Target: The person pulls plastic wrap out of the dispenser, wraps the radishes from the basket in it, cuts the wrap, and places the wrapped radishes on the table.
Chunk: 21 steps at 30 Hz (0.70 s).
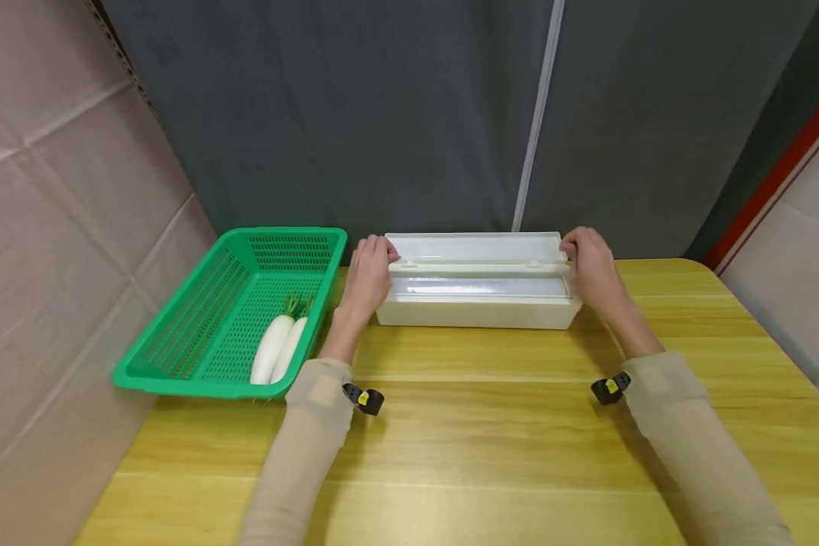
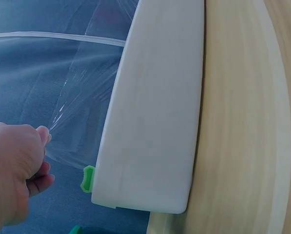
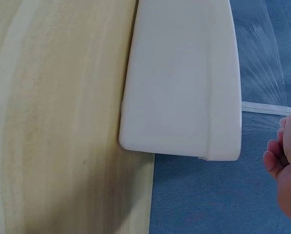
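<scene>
A long white cling film dispenser box [image 1: 478, 315] stands on the table with its lid [image 1: 474, 246] raised, and a roll of film lies inside. Clear cling film [image 2: 69, 105] stretches from the box to my left hand [image 2: 13, 165], whose thumb and finger pinch one corner. At the box's other end my right hand [image 3: 289, 165] pinches the opposite corner of the film, with creases fanning out from its fingertips. In the head view, the left hand [image 1: 368, 277] is at the box's left end and the right hand [image 1: 592, 269] at its right.
Left of the box is a green plastic basket [image 1: 130, 377] holding two white radishes [image 1: 271, 349] with green tops. A small green piece [image 2: 87, 179] sticks out by the box's end. Behind the wooden table [image 1: 484, 432] hangs a dark grey curtain [image 1: 382, 114].
</scene>
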Tool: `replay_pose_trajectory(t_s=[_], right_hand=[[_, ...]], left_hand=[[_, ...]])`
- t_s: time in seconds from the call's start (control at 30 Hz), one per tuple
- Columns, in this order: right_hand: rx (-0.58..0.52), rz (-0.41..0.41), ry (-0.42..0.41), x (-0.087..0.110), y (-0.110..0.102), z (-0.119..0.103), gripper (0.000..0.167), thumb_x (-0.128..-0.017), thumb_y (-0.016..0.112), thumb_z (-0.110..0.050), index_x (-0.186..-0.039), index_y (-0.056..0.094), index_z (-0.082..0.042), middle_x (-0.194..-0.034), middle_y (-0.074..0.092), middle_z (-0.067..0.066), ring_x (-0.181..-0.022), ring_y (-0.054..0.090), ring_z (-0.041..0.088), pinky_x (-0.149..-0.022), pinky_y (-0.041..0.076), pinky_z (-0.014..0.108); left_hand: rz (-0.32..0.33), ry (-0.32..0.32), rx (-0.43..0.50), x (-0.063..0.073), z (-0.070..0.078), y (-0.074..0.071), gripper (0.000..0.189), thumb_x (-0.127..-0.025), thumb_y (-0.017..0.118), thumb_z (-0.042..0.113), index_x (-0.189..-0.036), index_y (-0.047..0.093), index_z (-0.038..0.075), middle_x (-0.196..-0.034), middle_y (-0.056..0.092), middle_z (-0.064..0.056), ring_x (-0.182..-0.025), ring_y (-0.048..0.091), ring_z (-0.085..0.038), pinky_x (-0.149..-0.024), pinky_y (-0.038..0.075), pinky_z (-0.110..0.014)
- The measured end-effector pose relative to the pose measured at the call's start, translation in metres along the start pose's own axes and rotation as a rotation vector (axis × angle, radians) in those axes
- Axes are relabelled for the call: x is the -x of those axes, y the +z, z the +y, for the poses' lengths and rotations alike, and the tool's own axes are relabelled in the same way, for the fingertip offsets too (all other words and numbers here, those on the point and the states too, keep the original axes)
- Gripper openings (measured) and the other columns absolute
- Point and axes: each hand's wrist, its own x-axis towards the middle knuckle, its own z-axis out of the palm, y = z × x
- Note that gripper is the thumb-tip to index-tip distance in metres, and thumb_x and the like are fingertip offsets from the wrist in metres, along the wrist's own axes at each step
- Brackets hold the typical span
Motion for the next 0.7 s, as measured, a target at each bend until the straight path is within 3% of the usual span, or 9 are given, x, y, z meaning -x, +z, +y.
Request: replay_pose_trajectory(t_s=[0.27,0.43,0.7], right_hand=[[0.004,0.059,-0.038,-0.005,-0.005,-0.004,0.013,-0.104,0.049,-0.001,-0.103,0.052,0.012,-0.096,0.05,0.026,-0.088,0.049,0.04,-0.08,0.044,0.053],[0.007,0.123,-0.097,-0.008,-0.009,-0.006,0.014,-0.103,0.051,-0.001,-0.099,0.052,0.013,-0.091,0.051,0.027,-0.084,0.05,0.041,-0.077,0.044,0.052],[0.005,0.152,-0.105,-0.015,-0.016,-0.011,0.01,-0.102,0.05,0.004,-0.099,0.052,0.012,-0.09,0.052,0.026,-0.084,0.051,0.041,-0.076,0.044,0.049]], left_hand=[[0.061,0.025,0.007,-0.002,0.004,-0.009,0.01,-0.102,0.058,0.006,-0.098,0.06,-0.004,-0.094,0.058,-0.018,-0.094,0.054,-0.037,-0.089,0.046,-0.042],[0.061,0.018,0.017,-0.005,0.007,-0.015,0.012,-0.103,0.057,0.007,-0.099,0.06,-0.004,-0.094,0.058,-0.017,-0.093,0.053,-0.035,-0.087,0.046,-0.041],[0.062,-0.005,0.049,-0.011,0.011,-0.027,0.012,-0.103,0.056,0.006,-0.1,0.06,-0.004,-0.096,0.057,-0.017,-0.094,0.051,-0.034,-0.088,0.045,-0.04]])
